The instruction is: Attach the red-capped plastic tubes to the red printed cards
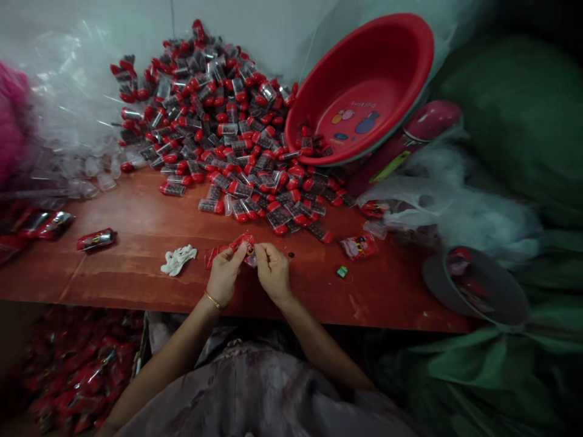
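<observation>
Both hands meet at a small red printed plastic packet [246, 240] above the near part of the table. My left hand [225, 274], with a gold bangle at its wrist, pinches the packet between thumb and fingers. From the other side, my right hand [272, 272] is closed with its fingertips at the packet's edge; part of the packet is hidden by the fingers. Left of the hands lies a crumpled white cloth-like bundle [178, 260]. A heap of small clear tubes with red caps and dark contents [241, 189] rises beyond the hands.
A red basin [364, 73] leans at the heap's right, beside a pink flask [432, 120]. A grey bowl [476, 288] holds red packets at the table's right edge. A filled red packet [96, 239] lies left. More packets [82, 370] fill a container below the table [150, 206].
</observation>
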`<state>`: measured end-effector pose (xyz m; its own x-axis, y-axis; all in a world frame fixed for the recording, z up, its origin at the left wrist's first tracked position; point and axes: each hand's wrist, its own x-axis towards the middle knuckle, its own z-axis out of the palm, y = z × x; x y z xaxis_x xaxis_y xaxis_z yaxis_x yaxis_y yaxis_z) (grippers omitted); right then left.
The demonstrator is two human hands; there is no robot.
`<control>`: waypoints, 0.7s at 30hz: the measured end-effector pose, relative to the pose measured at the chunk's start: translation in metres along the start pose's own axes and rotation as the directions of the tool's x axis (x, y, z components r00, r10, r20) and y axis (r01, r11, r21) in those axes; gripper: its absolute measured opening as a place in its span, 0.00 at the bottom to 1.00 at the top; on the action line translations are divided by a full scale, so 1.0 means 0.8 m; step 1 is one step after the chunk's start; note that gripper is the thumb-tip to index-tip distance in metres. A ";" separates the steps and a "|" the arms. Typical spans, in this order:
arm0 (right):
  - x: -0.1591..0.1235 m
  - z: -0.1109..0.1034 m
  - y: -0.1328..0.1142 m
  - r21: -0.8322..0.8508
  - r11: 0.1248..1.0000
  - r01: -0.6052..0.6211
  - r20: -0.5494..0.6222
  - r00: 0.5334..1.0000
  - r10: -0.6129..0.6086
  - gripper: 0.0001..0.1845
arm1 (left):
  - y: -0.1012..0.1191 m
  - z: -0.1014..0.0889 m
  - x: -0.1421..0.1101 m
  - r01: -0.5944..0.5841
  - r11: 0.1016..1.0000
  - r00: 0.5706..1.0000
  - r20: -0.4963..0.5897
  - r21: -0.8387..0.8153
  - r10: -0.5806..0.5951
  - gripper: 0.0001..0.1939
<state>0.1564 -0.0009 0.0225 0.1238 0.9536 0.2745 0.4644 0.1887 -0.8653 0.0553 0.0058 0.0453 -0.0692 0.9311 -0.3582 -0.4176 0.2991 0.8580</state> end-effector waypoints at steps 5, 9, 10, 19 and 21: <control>0.045 -0.021 0.009 -0.282 0.947 0.155 0.085 0.987 -0.137 0.21 | 0.018 -0.003 0.007 0.056 0.997 0.997 -0.056 -0.060 -0.059 0.19; 0.093 -0.041 0.026 -0.700 0.707 0.098 0.016 0.992 -0.122 0.17 | 0.027 -0.007 0.014 0.131 0.984 0.986 -0.087 -0.119 -0.142 0.19; 0.101 -0.043 0.031 -0.752 0.651 0.108 0.045 0.993 -0.112 0.17 | 0.027 -0.008 0.015 0.156 0.978 0.983 -0.077 -0.138 -0.167 0.18; 0.106 -0.070 0.039 -0.643 0.741 0.193 0.198 0.977 -0.083 0.14 | 0.026 -0.009 0.007 0.282 0.946 0.958 -0.002 -0.161 -0.286 0.15; 0.080 -0.084 0.028 -0.407 0.901 0.149 0.232 0.971 -0.055 0.16 | 0.026 -0.010 0.004 0.275 0.948 0.960 -0.012 -0.160 -0.281 0.16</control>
<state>0.2334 0.0485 0.0488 -0.1092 0.9700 0.2171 0.7938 0.2165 -0.5683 0.0389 0.0134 0.0593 0.0402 0.8071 -0.5890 -0.5597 0.5065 0.6558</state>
